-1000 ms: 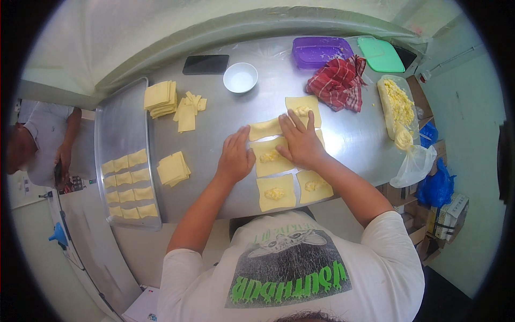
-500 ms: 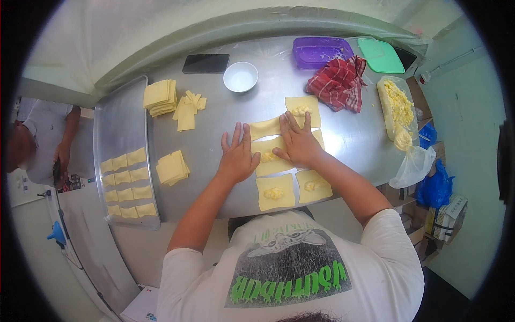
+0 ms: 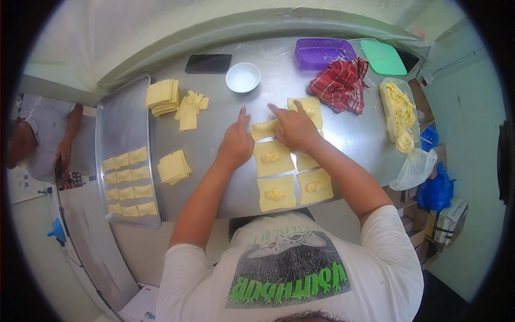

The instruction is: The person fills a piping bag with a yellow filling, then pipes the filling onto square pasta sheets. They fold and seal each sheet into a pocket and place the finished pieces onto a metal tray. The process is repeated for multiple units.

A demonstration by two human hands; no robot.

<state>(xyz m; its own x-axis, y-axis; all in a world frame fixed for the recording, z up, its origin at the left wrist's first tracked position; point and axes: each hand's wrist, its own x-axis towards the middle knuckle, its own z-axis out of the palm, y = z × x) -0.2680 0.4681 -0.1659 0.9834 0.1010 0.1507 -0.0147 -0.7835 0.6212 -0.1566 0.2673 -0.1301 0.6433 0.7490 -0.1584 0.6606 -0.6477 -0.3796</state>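
Fingers (image 3: 242, 116) of left hand (image 3: 235, 142) and right hand (image 3: 298, 130) extended, clenching nothing visible; folded dough sheet (image 3: 264, 130) lies between them, centre of frame, on bench (image 3: 357, 155). Judgement: sideways drag could skew the fold or smear neighbouring filling (image 3: 270, 156).

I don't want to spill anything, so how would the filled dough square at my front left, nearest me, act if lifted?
The dough square will probably sag, since it looks thin and soft. Its yellow filling could slide off, being an uncovered, lumpy mound. It may feel light, carrying only that small mound.
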